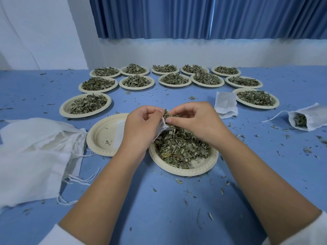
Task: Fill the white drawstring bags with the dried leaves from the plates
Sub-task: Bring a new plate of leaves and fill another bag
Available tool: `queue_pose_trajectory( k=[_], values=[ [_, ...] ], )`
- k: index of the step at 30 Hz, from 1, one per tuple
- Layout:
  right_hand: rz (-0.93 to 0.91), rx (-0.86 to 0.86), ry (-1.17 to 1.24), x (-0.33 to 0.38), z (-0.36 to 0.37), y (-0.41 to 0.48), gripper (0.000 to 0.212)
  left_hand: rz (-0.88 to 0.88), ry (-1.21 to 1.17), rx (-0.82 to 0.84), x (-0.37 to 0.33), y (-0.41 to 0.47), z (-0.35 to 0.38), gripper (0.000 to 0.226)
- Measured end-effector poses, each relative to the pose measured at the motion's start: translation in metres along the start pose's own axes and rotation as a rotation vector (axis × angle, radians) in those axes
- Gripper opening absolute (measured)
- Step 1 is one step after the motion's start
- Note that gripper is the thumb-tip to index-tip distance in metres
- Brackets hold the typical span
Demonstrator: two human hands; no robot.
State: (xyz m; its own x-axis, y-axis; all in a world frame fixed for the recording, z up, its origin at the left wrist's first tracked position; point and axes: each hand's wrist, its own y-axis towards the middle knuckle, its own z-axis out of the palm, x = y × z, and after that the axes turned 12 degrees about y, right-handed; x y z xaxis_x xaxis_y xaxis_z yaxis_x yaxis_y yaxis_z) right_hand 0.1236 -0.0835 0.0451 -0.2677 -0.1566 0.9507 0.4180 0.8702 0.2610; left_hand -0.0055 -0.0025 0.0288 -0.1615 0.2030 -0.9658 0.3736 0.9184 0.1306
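At our far left, a heap of white cloth bags (pixel 31 152) is lying on the blue table (pixel 159 209), strings trailing. Just beside it an almost bare plate (pixel 100 138) is sitting, with a few crumbs on it. Our left hand (pixel 141 124) is gripping a small drawstring bag (pixel 162 128) near its mouth, fingers curled round the cloth. The bag's body is trailing leftward over the bare plate. Our right hand (pixel 192 119) is pinching a tuft of dried leaves (pixel 169 114) between thumb and fingertips, right at the bag's opening. Both hands are hovering over the near plate (pixel 203 166), which is carrying a loose mound of leaves. Farther right, flat bags (pixel 225 105) are lying beside another heaped plate (pixel 256 106). A stuffed bag (pixel 307 119) is resting on its side, mouth open, near the right edge. Behind all this, two rows of heaped plates (pixel 136 87) are standing along the table's far side.
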Motion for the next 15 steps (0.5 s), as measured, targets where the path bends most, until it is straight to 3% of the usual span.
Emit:
queue_pose_trajectory(
  k=[8,13,15],
  values=[
    [0.008,-0.041,-0.182,-0.0048,0.0028,-0.0001,0.007,0.05,0.076,0.13,-0.0024,-0.0052,0.0015,0.009],
    [0.042,-0.062,-0.133,-0.0027,0.0027,-0.0008,0.005,0.067,0.097,0.172,-0.0024,-0.0055,0.002,0.011],
    [0.056,-0.101,-0.085,-0.0034,0.0035,0.0001,0.014,0.06,0.081,0.181,-0.0024,-0.0051,0.0018,0.01]
  ],
)
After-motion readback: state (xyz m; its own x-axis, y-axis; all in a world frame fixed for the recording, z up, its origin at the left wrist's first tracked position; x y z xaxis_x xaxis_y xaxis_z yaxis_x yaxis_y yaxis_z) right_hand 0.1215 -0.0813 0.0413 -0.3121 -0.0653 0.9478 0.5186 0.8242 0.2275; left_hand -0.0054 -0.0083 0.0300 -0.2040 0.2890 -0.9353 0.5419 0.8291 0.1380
